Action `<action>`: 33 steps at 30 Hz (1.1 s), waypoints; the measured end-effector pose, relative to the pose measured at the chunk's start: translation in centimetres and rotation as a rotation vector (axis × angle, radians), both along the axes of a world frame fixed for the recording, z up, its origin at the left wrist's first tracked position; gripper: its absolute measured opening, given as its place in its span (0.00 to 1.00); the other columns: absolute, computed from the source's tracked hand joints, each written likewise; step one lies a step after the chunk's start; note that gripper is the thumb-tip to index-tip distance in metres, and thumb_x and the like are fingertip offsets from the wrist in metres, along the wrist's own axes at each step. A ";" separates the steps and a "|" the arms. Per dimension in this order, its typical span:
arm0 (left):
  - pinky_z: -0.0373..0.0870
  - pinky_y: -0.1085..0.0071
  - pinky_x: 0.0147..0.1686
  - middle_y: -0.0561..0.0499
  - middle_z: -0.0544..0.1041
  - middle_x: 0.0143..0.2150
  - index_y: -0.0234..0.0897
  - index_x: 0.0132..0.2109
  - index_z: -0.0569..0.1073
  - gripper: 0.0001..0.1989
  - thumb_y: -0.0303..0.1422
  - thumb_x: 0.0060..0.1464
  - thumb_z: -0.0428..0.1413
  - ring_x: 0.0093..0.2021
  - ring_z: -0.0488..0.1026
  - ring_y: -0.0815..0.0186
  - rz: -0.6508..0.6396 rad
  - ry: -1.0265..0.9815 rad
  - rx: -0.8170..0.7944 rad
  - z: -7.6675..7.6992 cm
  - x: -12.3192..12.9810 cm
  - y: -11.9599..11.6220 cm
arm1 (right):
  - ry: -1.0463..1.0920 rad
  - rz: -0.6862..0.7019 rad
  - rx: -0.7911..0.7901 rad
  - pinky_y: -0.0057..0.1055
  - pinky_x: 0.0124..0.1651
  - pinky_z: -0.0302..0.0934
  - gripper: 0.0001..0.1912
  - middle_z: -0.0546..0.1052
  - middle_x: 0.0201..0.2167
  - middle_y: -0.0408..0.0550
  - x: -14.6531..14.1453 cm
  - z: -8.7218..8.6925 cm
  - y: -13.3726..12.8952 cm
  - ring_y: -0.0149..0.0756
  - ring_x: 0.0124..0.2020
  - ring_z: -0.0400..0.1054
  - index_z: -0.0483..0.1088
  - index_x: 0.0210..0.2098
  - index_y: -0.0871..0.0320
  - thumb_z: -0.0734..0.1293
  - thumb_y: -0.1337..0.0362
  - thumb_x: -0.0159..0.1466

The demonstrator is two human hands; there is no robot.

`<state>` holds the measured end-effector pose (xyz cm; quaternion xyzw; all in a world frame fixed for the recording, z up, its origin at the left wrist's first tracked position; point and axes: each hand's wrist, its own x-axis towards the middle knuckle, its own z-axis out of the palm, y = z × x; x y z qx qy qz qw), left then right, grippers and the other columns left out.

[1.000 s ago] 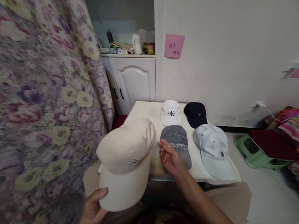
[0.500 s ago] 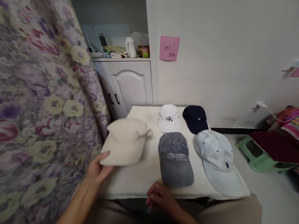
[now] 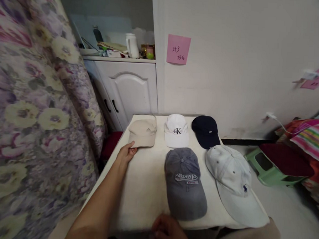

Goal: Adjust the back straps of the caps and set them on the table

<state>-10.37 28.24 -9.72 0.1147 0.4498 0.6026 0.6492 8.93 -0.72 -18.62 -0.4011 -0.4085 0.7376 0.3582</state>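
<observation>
At the table's far left lies a beige cap (image 3: pixel 142 133), its brim pinched at the left corner by my left hand (image 3: pixel 127 152). Beside it sits a white cap (image 3: pixel 176 131) with dark letters on its front. A navy cap (image 3: pixel 206 132) is at the back right. The grey cap (image 3: pixel 185 183) with white lettering lies nearer to me, its brim pointing my way. To its right rests a pale blue cap (image 3: pixel 233 185) with a small dark emblem. My right hand (image 3: pixel 167 228), slightly blurred, is low at the front edge below the grey cap, fingers curled and apparently holding nothing.
The caps lie on a cream-covered table (image 3: pixel 142 190). A floral curtain (image 3: pixel 41 127) hangs close on the left. Behind are a white cabinet (image 3: pixel 131 89) and a wall with a pink note (image 3: pixel 178 50). A green stool (image 3: pixel 269 168) stands to the right.
My left hand has moved the beige cap forward and down to the back left of the table, beside the white cap. My right hand has stayed near the front edge.
</observation>
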 end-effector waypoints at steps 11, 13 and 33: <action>0.77 0.59 0.43 0.44 0.75 0.52 0.34 0.55 0.72 0.15 0.35 0.63 0.57 0.46 0.76 0.60 0.019 0.050 -0.085 -0.8 -2.9 -0.8 | -0.019 -0.033 0.029 0.26 0.26 0.58 0.08 0.77 0.23 0.42 0.2 0.5 -0.3 0.31 0.19 0.69 0.66 0.33 0.58 0.65 0.63 0.53; 0.77 0.60 0.41 0.44 0.75 0.51 0.34 0.54 0.72 0.15 0.34 0.63 0.57 0.44 0.76 0.61 0.064 0.055 -0.072 -1.1 -2.8 -1.1 | -0.026 -0.032 0.025 0.26 0.25 0.58 0.08 0.77 0.23 0.42 0.2 0.6 -0.3 0.31 0.19 0.68 0.66 0.32 0.58 0.65 0.63 0.52; 0.78 0.67 0.35 0.47 0.77 0.44 0.32 0.51 0.73 0.11 0.31 0.64 0.57 0.37 0.77 0.65 0.195 -0.066 -0.095 -3.4 2.6 -6.6 | -0.019 -0.009 0.028 0.26 0.27 0.59 0.09 0.78 0.24 0.41 0.3 -0.6 -0.5 0.30 0.20 0.70 0.67 0.34 0.59 0.67 0.62 0.56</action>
